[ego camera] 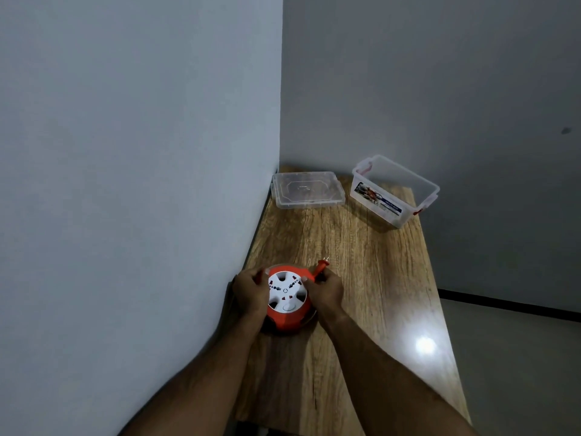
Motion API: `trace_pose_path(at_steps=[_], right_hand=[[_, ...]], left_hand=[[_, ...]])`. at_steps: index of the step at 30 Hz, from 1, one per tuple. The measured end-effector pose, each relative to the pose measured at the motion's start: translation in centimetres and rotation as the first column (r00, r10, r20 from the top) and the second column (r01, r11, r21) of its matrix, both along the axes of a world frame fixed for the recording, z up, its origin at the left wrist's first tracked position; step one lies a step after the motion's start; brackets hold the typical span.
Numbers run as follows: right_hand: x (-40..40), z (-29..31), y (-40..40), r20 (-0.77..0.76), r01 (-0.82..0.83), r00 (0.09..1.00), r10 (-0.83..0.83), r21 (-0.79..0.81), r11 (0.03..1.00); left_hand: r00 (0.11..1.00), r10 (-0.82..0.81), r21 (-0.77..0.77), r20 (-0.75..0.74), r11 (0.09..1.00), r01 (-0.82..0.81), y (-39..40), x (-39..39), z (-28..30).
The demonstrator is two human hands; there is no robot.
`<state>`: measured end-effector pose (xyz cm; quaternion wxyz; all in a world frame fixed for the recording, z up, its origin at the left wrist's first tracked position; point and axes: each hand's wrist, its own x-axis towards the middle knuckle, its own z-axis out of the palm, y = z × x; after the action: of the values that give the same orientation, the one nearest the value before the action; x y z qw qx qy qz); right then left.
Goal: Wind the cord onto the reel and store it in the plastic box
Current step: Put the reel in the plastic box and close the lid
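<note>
An orange cord reel (287,322) with a white socket face stands on the wooden table (361,278), near its left edge by the wall. My left hand (250,294) grips the reel's left side. My right hand (327,291) holds its right side, with the orange plug (321,267) sticking up between thumb and fingers, prongs pointing away. No loose cord is visible on the table. A clear plastic box (394,190) with red latches stands open at the far right of the table.
The box's clear lid (306,189) lies flat at the far left corner beside the wall. Walls close in the table on the left and at the back. The right edge drops to the floor. A bright light reflection shines on the table at right.
</note>
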<state>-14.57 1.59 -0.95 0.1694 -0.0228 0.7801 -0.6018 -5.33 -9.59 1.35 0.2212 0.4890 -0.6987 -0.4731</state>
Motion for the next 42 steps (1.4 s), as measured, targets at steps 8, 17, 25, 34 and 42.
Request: trace_pose_path(at_steps=[8, 17, 25, 34, 42], right_hand=[[-0.9, 0.7, 1.4, 0.041, -0.004, 0.999, 0.004, -0.002, 1.000], [-8.2, 6.1, 4.5, 0.011, 0.161, 0.987, -0.160, -0.054, 0.986], [-15.5, 10.8, 8.0, -0.071, 0.241, 0.966, -0.249, -0.104, 0.965], [-24.3, 10.6, 9.7, -0.040, 0.376, 0.921, -0.388, -0.169, 0.911], [-31.4, 6.9, 10.0, -0.088, 0.471, 0.875, -0.476, -0.070, 0.879]], left_hand=[[0.997, 0.065, -0.064, 0.031, 0.996, -0.063, 0.0, -2.0, 1.9], [0.975, -0.071, -0.025, -0.209, 0.997, 0.067, 1.9, -11.5, 7.9], [0.927, -0.217, -0.070, -0.307, 0.976, 0.205, 3.9, -20.8, 11.8], [0.917, -0.283, -0.039, -0.282, 0.958, 0.283, 5.0, -29.6, 13.0], [0.914, -0.324, -0.044, -0.246, 0.945, 0.323, 2.9, -36.7, 10.9]])
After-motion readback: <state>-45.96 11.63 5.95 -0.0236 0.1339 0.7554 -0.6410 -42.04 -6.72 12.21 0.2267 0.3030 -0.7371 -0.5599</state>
